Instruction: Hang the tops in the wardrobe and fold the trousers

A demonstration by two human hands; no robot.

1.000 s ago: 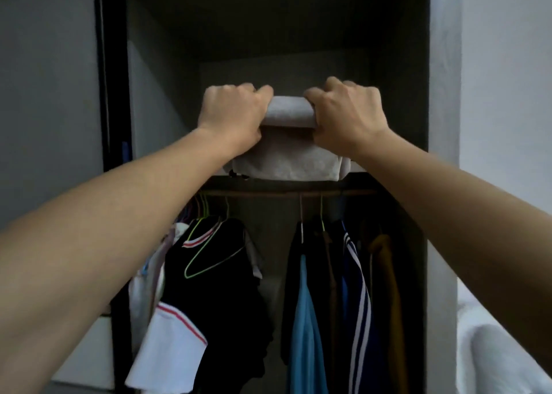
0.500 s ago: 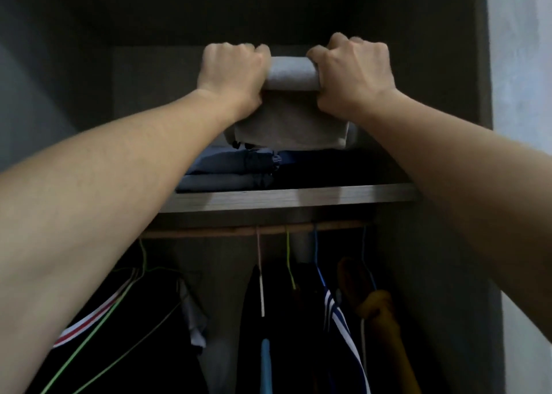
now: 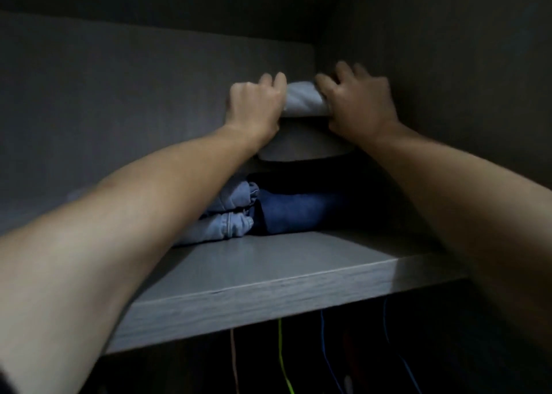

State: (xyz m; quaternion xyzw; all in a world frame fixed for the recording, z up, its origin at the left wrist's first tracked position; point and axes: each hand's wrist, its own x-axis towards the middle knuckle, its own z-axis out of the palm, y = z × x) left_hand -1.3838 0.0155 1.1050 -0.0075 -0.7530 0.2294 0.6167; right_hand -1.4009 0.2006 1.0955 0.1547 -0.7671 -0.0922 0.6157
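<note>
I am reaching deeper in than a moment ago, and the trousers (image 3: 303,99) are now over the shelf (image 3: 268,274) rather than at its edge. Both my arms are stretching forward. The trousers are lying atop the jeans (image 3: 236,211) stacked there. My left hand (image 3: 254,106) and right hand (image 3: 355,103) are gripping the ends of the trousers, fingers curling over the top.

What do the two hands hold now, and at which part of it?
A folded light grey cloth garment: the left hand grips its left end, the right hand its right end.
</note>
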